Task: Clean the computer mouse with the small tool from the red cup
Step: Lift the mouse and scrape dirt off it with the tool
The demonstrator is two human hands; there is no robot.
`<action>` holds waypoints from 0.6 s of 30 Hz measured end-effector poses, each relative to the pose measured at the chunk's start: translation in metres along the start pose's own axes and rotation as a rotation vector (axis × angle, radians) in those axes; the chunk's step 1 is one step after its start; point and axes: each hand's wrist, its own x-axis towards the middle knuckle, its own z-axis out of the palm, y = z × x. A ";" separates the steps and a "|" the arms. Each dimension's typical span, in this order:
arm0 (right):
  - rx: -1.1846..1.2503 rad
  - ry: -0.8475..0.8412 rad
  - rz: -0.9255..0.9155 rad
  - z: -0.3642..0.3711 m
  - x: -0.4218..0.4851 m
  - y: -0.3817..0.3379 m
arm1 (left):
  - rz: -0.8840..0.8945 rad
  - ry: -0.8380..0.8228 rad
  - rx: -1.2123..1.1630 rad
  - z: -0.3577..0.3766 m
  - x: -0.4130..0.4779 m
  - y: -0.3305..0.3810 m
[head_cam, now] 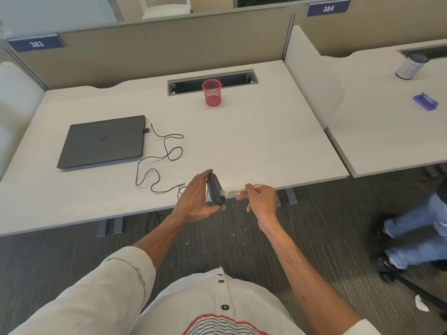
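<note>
Computer mouse (pixel 215 191) — dark, held on edge above the near rim of the counter (pixel 254 141), pinched in the grip of the left hand (pixel 196 201) between thumb and fingers. Mouse cable (pixel 157 163) — black, looping across the counter to a closed laptop (pixel 102 142). Small brush (pixel 238 190) — pale handle pinched in the grip of the right hand (pixel 260 201), bristles touching the mouse's right side. Red cup (pixel 212 93) — mesh, upright at the counter's far side, well apart from both hands.
</note>
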 end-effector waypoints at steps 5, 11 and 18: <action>-0.085 0.066 -0.016 -0.013 -0.003 0.004 | -0.048 0.011 0.009 0.002 0.000 0.004; 0.267 -0.048 -0.007 -0.012 -0.005 -0.002 | -0.064 0.021 0.012 0.007 0.002 0.013; 0.136 -0.071 -0.011 -0.021 0.000 0.018 | -0.131 0.024 -0.021 0.009 0.000 0.019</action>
